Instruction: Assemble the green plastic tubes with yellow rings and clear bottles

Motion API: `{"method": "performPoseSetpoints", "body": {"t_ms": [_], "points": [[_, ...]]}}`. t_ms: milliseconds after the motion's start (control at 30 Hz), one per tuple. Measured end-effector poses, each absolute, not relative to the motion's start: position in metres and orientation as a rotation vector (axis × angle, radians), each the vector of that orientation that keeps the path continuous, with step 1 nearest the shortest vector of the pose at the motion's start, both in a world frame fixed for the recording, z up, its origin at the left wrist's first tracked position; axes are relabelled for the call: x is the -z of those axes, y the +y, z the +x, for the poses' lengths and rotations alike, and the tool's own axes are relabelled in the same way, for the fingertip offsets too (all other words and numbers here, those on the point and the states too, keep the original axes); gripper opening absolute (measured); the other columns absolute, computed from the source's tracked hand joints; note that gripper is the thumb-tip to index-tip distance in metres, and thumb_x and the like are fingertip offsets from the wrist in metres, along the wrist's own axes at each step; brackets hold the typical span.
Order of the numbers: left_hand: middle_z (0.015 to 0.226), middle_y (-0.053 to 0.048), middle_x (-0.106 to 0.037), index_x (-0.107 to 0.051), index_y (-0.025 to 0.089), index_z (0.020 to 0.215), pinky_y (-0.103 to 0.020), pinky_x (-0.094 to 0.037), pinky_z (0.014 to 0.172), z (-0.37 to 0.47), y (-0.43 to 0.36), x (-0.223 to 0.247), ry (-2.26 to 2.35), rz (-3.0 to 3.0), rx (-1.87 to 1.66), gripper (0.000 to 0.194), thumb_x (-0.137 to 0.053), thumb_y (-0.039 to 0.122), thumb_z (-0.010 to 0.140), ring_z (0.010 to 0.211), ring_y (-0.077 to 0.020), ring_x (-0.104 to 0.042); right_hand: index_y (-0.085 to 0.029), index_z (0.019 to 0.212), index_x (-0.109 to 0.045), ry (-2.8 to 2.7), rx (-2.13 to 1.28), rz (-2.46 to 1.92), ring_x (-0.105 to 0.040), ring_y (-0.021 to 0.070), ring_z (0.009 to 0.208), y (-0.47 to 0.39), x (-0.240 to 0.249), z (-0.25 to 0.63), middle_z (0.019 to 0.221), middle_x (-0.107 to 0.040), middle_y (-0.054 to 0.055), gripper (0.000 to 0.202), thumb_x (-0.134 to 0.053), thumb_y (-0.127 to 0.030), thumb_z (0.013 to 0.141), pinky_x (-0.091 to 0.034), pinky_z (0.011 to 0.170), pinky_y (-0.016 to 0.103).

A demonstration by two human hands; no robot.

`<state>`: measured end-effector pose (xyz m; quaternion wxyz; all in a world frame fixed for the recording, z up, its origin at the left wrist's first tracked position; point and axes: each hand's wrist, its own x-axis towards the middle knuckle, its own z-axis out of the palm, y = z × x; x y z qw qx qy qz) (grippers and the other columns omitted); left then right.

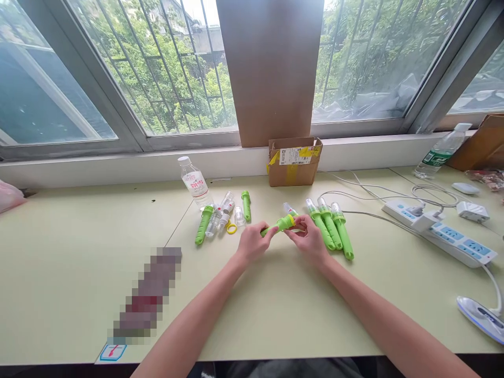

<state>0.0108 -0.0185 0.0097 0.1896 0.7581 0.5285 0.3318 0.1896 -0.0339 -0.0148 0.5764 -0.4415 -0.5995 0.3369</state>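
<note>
My left hand (254,242) is wrapped round a green plastic handle (282,224), which is tilted with its wide end to the right. At that end sits a yellow ring (292,220), with the closed fingers of my right hand (309,240) pinching it. Right of my hands lie several green handles (342,231) with clear caps; another clear cap (290,209) shows just behind my fingers. On the left are uncapped green handles (204,226), several clear plastic caps (214,221) and loose yellow rings (231,228).
A water bottle (196,184) stands behind the loose parts. An open cardboard box (295,163) is against the window wall. To the right are a power strip (441,233), white cables (374,195), a second bottle (443,152) and a white device (482,320). A blurred patch covers something at left.
</note>
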Motion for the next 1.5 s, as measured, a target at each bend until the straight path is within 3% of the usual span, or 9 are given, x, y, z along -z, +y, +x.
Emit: {"method": "performPoseSetpoints", "body": {"t_ms": [167, 333, 633, 867, 967, 1100, 1267, 1500], "points": [[0.05, 0.002, -0.051, -0.051, 0.017, 0.059, -0.022, -0.031, 0.046, 0.009, -0.018, -0.016, 1.368, 1.894, -0.844, 0.047, -0.046, 0.057, 0.084, 0.044, -0.0091, -0.044, -0.022, 0.093, -0.046, -1.45, -0.779, -1.031, -0.067, 0.0215, 0.085, -0.033, 0.016, 0.19, 0.097, -0.063, 0.007, 0.034, -0.07, -0.035, 0.074, -0.06, 0.065, 0.035], [0.051, 0.002, -0.053, -0.047, 0.017, 0.058, -0.022, -0.026, 0.037, 0.008, -0.02, -0.018, 1.261, 1.659, -0.704, 0.052, -0.045, 0.064, 0.081, 0.031, -0.0067, -0.039, -0.023, 0.09, -0.045, -1.456, -0.737, -1.046, -0.066, 0.0223, 0.091, -0.032, 0.018, 0.191, 0.108, -0.062, 0.009, 0.03, -0.068, -0.035, 0.075, -0.06, 0.065, 0.035], [0.046, 0.003, -0.049, -0.058, 0.015, 0.068, -0.021, -0.025, 0.037, 0.002, -0.016, -0.022, 1.17, 1.463, -0.578, 0.054, -0.048, 0.068, 0.077, 0.032, -0.0057, -0.036, -0.022, 0.084, -0.046, -1.455, -0.687, -1.047, -0.069, 0.0194, 0.077, -0.033, 0.018, 0.19, 0.108, -0.066, 0.008, 0.027, -0.067, -0.036, 0.076, -0.06, 0.066, 0.036], [0.046, 0.004, -0.049, -0.059, 0.016, 0.073, -0.021, -0.024, 0.036, 0.003, -0.02, -0.028, 1.137, 1.368, -0.481, 0.055, -0.046, 0.069, 0.077, 0.033, -0.0058, -0.035, -0.024, 0.088, -0.041, -1.519, -0.668, -1.009, -0.068, 0.0223, 0.089, -0.033, 0.017, 0.19, 0.107, -0.065, 0.01, 0.032, -0.068, -0.036, 0.076, -0.061, 0.066, 0.036], [0.057, 0.003, -0.057, -0.057, 0.018, 0.08, -0.02, -0.026, 0.036, 0.006, -0.022, -0.027, 1.151, 1.432, -0.541, 0.049, -0.055, 0.066, 0.073, 0.035, -0.0052, -0.038, -0.024, 0.088, -0.04, -1.52, -0.658, -1.008, -0.07, 0.0192, 0.074, -0.033, 0.018, 0.19, 0.103, -0.066, 0.007, 0.03, -0.065, -0.039, 0.078, -0.061, 0.067, 0.038], [0.073, 0.002, -0.059, -0.056, 0.019, 0.077, -0.02, -0.037, 0.042, 0.01, -0.022, -0.021, 1.172, 1.554, -0.777, 0.041, -0.07, 0.055, 0.064, 0.049, -0.0076, -0.05, -0.024, 0.087, -0.041, -1.497, -0.624, -1.009, -0.069, 0.0194, 0.071, -0.032, 0.019, 0.19, 0.103, -0.067, 0.008, 0.031, -0.066, -0.041, 0.078, -0.06, 0.061, 0.037], [0.062, 0.002, -0.055, -0.06, 0.018, 0.07, -0.022, -0.036, 0.051, 0.014, -0.022, -0.014, 1.262, 1.813, -1.056, 0.034, -0.068, 0.051, 0.069, 0.058, -0.0102, -0.049, -0.023, 0.086, -0.043, -1.436, -0.602, -1.003, -0.069, 0.0196, 0.07, -0.031, 0.02, 0.19, 0.105, -0.067, 0.009, 0.032, -0.067, -0.041, 0.077, -0.06, 0.054, 0.034], [0.06, 0.001, -0.056, -0.063, 0.017, 0.069, -0.023, -0.035, 0.05, 0.015, -0.024, -0.013, 1.322, 1.86, -1.076, 0.036, -0.065, 0.053, 0.071, 0.054, -0.0098, -0.047, -0.023, 0.083, -0.044, -1.403, -0.681, -1.032, -0.07, 0.0228, 0.074, -0.032, 0.018, 0.191, 0.096, -0.069, 0.007, 0.037, -0.069, -0.048, 0.073, -0.06, 0.058, 0.037]]}}
